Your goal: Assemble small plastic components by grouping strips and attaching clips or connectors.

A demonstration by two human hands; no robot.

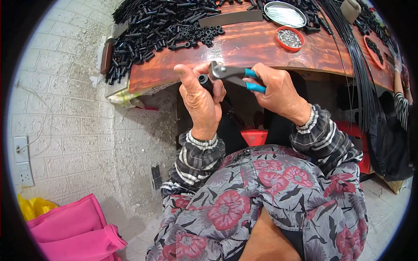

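Note:
Above the table's near edge, my left hand (198, 98) is closed round a short black tube (203, 79), thumb raised, with the tube's round hollow end showing. My right hand (278, 89) grips the blue handles of a pair of pliers (233, 74). The dark metal jaws reach over to the fingers of my left hand, beside the tube. Whether the jaws bite on anything cannot be made out.
Black tubular parts (161, 21) lie heaped on the wooden table (248, 48). A red dish of small metal pieces (290, 39) and a round tin of pale thin pins (285, 15) stand behind. Black rods (359, 82) hang over the edge. At far right, another person's striped sleeve (400, 104) shows.

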